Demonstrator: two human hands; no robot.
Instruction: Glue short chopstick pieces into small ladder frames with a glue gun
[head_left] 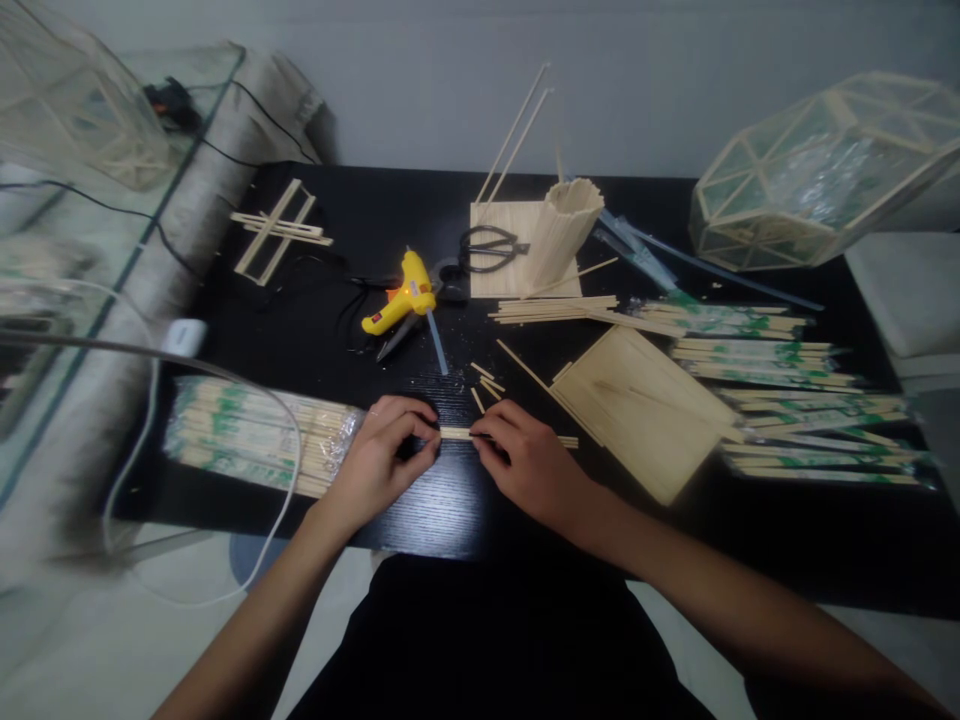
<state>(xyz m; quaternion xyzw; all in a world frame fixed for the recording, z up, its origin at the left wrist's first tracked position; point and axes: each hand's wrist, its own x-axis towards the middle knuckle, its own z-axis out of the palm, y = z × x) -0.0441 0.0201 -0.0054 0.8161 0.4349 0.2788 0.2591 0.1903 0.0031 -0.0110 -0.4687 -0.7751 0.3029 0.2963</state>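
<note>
My left hand (384, 455) and my right hand (525, 460) meet near the front edge of a black table (420, 510). Between their fingertips they pinch a short bundle of wooden sticks (454, 433) that lies flat on the table, the left hand at its left end and the right hand over its right part. The sticks' far end shows just right of my right hand. A few short stick offcuts (486, 385) lie just behind the hands.
A yellow glue gun (401, 298) and black scissors (487, 248) lie behind. A flat stick panel (645, 405) and wrapped chopsticks (795, 400) are at right, a chopstick pack (255, 432) at left. A stick cylinder (566, 230) and a geometric stick frame (825, 170) stand at the back.
</note>
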